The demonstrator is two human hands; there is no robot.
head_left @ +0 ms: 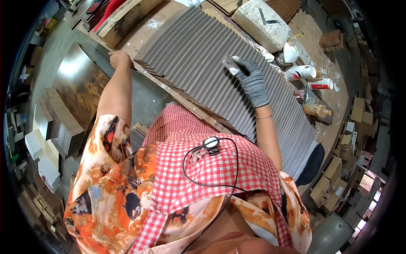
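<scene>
A long row of grey strips (194, 55), packed edge to edge, lies slantwise across the worktable (148, 29). My right hand (250, 82), in a grey striped knit glove, is over the middle of the row. Its fingers curl toward the thumb around a whitish-grey patch, and whether that is a held piece or the glove's coated tips I cannot make out. At the table's near left edge, beyond the row's left end, my bare left hand (119, 60) is closed. What lies under its fingers is hidden.
Behind the row stand a whitish block (261, 26), paper cups (301, 73) and a plastic bottle (316, 110). A wooden beam (122, 23) lies at the far left of the table. On the floor at left are a stained metal sheet (80, 80) and stacked boards (63, 122).
</scene>
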